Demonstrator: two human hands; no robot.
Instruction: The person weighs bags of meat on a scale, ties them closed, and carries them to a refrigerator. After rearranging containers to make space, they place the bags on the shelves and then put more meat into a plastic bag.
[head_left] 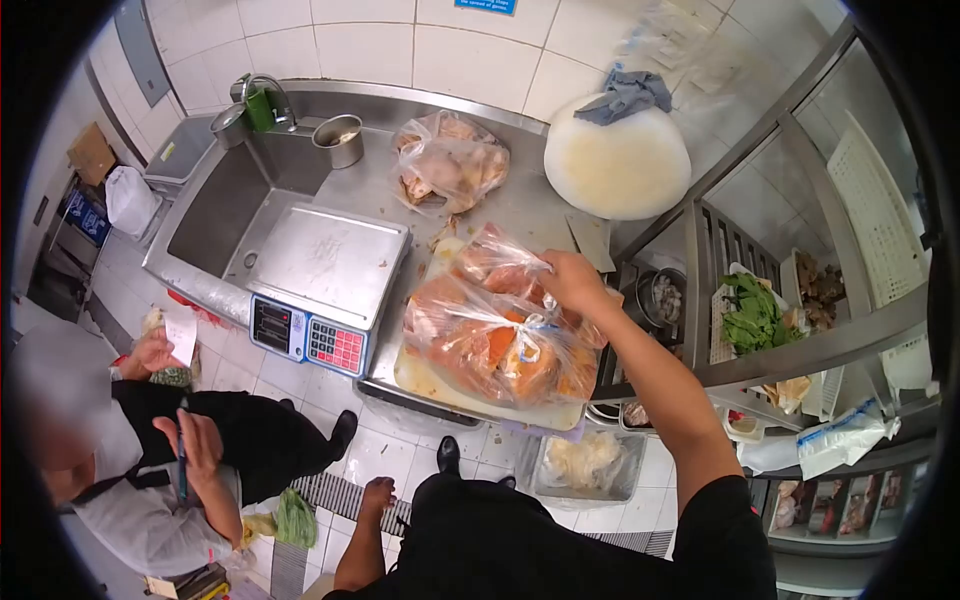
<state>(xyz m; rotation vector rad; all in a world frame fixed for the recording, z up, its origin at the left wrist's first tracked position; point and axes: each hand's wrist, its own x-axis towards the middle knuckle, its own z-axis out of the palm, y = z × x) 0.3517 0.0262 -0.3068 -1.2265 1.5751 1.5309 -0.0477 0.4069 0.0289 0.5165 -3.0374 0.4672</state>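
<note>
My right hand (pixel 575 282) is closed on the gathered upper part of a clear plastic bag of raw meat (pixel 465 340). The bag is bulky, with orange and pink pieces showing through, and a knotted plastic end lies across its front. It rests on a pale cutting board (pixel 420 376) at the front of the steel counter. My left hand (pixel 378 495) hangs low beside my body, its fingers curled, with nothing visible in it. Behind the held bag lies another clear bag of whole poultry (pixel 455 165).
A digital scale (pixel 325 260) stands left, partly over the sink (pixel 205 215). A round board (pixel 618 160) with a grey cloth leans on the wall. Racks with greens (pixel 752 315) stand right. A co-worker at left holds paper (pixel 181 335) and a pen (pixel 182 455).
</note>
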